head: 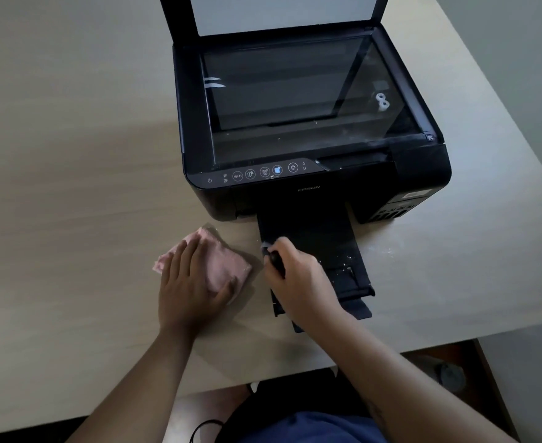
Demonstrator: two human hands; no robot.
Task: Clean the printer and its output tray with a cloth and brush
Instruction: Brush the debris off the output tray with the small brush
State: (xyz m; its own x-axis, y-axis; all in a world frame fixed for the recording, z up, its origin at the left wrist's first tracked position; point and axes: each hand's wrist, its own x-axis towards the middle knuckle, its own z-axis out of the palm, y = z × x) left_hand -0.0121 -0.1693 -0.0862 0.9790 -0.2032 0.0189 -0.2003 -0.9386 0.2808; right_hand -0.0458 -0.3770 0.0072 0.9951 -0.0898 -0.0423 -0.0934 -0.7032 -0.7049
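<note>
A black printer [311,123] stands on the table with its scanner lid raised and the glass showing. Its output tray [320,238] is pulled out toward me, with white dust specks on its near right part. My right hand [298,276] is over the tray's left edge, closed around a dark brush [274,259] whose pale bristles touch the tray. My left hand [189,289] lies flat on a folded pink cloth [221,266] on the table, left of the tray.
The light wooden table [71,187] stretches wide to the left of the printer. Its near edge [263,375] runs just below my forearms, and its right edge slants away past the printer. White dust marks the table [381,249] right of the tray.
</note>
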